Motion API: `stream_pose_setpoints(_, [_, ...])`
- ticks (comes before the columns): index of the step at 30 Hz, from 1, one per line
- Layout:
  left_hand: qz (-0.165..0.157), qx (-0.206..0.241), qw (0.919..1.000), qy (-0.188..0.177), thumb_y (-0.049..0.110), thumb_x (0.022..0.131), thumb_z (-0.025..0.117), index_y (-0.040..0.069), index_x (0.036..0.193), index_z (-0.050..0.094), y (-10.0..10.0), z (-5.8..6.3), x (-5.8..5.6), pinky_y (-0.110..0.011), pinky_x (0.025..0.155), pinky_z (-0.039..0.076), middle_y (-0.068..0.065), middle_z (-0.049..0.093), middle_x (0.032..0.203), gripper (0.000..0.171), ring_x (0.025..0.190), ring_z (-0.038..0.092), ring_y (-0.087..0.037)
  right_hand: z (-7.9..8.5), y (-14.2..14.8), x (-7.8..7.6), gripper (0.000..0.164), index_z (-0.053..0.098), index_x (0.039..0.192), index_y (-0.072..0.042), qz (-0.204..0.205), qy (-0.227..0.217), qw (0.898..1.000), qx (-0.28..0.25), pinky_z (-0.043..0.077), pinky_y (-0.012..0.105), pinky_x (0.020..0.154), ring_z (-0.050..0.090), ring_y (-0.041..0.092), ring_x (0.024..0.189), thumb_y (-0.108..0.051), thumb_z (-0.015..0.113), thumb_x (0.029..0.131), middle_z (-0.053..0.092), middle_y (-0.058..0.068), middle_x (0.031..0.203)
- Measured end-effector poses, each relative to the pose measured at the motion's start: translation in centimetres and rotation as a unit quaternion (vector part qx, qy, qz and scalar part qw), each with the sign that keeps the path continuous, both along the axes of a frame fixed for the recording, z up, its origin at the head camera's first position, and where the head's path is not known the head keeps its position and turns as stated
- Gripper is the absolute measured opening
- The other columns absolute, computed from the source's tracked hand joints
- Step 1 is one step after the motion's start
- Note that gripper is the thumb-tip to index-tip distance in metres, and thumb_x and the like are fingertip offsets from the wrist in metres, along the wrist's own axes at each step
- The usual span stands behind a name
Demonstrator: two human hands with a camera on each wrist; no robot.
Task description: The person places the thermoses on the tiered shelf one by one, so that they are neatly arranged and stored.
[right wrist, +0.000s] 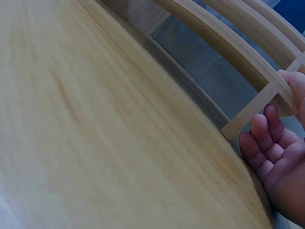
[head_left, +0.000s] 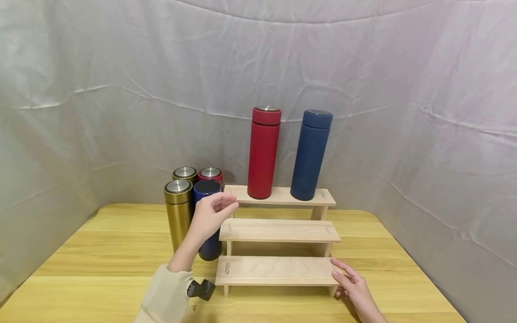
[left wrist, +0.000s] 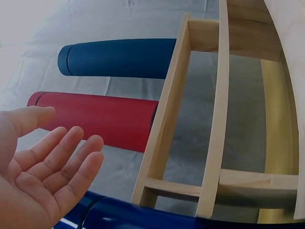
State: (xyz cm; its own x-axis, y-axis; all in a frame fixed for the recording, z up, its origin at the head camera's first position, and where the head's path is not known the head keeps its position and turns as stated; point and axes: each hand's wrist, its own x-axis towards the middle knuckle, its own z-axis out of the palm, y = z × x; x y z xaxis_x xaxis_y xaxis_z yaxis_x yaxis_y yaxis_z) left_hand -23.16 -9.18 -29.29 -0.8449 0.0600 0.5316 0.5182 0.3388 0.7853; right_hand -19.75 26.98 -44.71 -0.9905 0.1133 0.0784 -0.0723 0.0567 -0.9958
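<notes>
A three-step wooden stand (head_left: 276,270) carries a red thermos bottle (head_left: 264,154) and a matte blue thermos bottle (head_left: 311,154) on its top step, both upright. My left hand (head_left: 211,214) is in the air by the stand's left side, in front of a glossy dark-blue bottle (head_left: 210,249). In the left wrist view its palm (left wrist: 35,191) faces up with loosely bent fingers and holds nothing. My right hand (head_left: 355,289) grips the right end of the lowest step, thumb and index finger on the board; in the right wrist view the other fingers (right wrist: 259,131) curl beside the leg.
Two gold bottles, the nearer one (head_left: 177,215) in front of the other (head_left: 185,172), stand left of the stand with a second red bottle (head_left: 210,173). A yellowish wooden table (head_left: 101,260) lies beneath. Grey cloth (head_left: 121,134) hangs behind and at both sides.
</notes>
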Motion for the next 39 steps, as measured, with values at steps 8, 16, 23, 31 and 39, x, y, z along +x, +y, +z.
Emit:
stream_pose_setpoints(8, [0.002,0.025,0.9996,-0.016,0.011,0.083,0.063,-0.002,0.098,0.063,-1.5,-0.3,0.6,-0.026,0.064,0.051,-0.012,0.066,0.088,0.020,0.074,0.062,-0.022,0.1,0.0,-0.2,0.043,0.047,0.123,0.005,-0.006,-0.001,1.000,0.009,0.046,0.025,0.048,0.049,0.011,0.048,-0.011,0.058,0.085,0.060,0.003,0.094])
stream_pose_setpoints(16, [0.014,0.065,0.9975,-0.023,0.007,0.083,0.062,-0.004,0.099,0.062,-2.8,-0.6,1.0,-0.023,0.063,0.051,-0.019,0.064,0.087,0.019,0.075,0.062,-0.033,0.0,0.0,-0.2,0.041,0.050,0.122,0.004,-0.007,-0.003,1.000,0.004,0.046,0.025,0.047,0.049,0.012,0.047,-0.012,0.059,0.085,0.061,0.004,0.090])
stream_pose_setpoints(23, [0.022,0.076,0.9968,-0.014,0.007,0.083,0.063,-0.005,0.097,0.062,-3.9,-0.9,1.3,-0.023,0.063,0.051,-0.018,0.065,0.085,0.019,0.074,0.063,-0.029,0.0,0.0,-0.2,0.040,0.051,0.121,0.002,-0.006,-0.001,1.000,0.002,0.046,0.025,0.047,0.049,0.012,0.048,-0.012,0.059,0.085,0.060,0.003,0.090])
stream_pose_setpoints(31, [0.037,0.094,0.9948,0.002,0.008,0.083,0.063,-0.007,0.095,0.062,-5.4,-1.2,1.2,-0.023,0.061,0.051,-0.019,0.064,0.082,0.019,0.071,0.064,-0.022,0.1,-0.1,-0.1,0.040,0.050,0.122,0.002,-0.009,-0.004,1.000,0.007,0.046,0.025,0.047,0.049,0.012,0.048,-0.012,0.059,0.085,0.059,0.005,0.088])
stream_pose_setpoints(39, [0.060,0.125,0.9903,0.008,0.005,0.082,0.063,-0.011,0.096,0.060,-6.7,-0.7,1.7,-0.023,0.060,0.051,-0.015,0.065,0.079,0.021,0.066,0.062,-0.010,0.0,-0.2,0.1,0.036,0.055,0.119,-0.002,-0.009,-0.004,1.000,0.003,0.046,0.025,0.047,0.048,0.013,0.048,-0.012,0.059,0.085,0.053,0.007,0.078])
